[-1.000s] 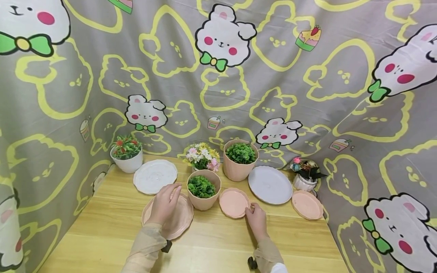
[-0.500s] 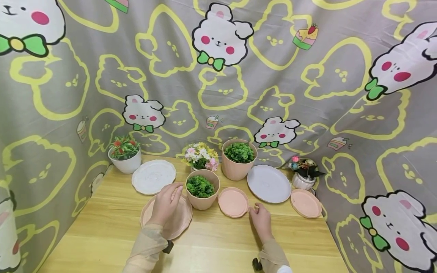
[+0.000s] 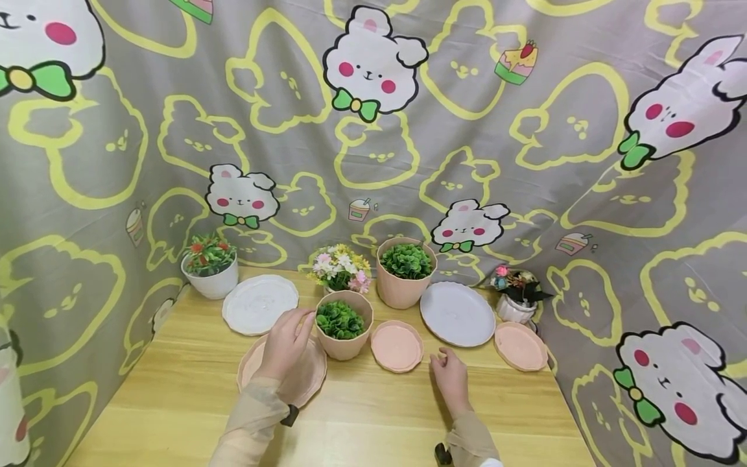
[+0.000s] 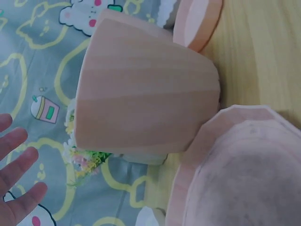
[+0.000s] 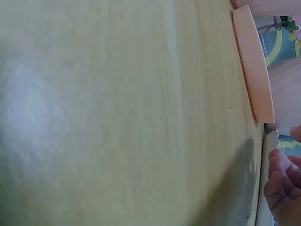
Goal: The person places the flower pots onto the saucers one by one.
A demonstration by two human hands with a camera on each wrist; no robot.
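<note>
A wooden table (image 3: 373,415) stands inside a grey cloth backdrop (image 3: 525,162) printed with white bunnies and yellow outlines. At the back a large pink pot of green foliage (image 3: 405,272) stands upright, with a round white plate (image 3: 458,314) just to its right and a scalloped white plate (image 3: 259,303) well to its left. A large pink scalloped saucer (image 3: 251,370) lies near the front on the left. Touching its right rim stands a smaller pink pot with green foliage (image 3: 344,324), upright, directly in front of a bunch of white, yellow and pink flowers (image 3: 340,267). In the left wrist view this pot's base meets the saucer's edge.

The left hand (image 3: 286,340) hovers over the scalloped saucer, its fingers straight and spread, the fingertips (image 3: 303,318) just beside the left wall of the smaller pot; whether they touch it cannot be told. It holds nothing.

The right hand (image 3: 450,376) rests on the table with fingers loosely curled, empty, near the right edge of a small pink saucer (image 3: 397,346) but apart from it. That saucer lies just right of the smaller pot.

A second small pink saucer (image 3: 521,346) sits at the far right. Behind it is a small white pot of mixed flowers (image 3: 516,295), and in the left corner a white pot of red flowers (image 3: 210,269).
</note>
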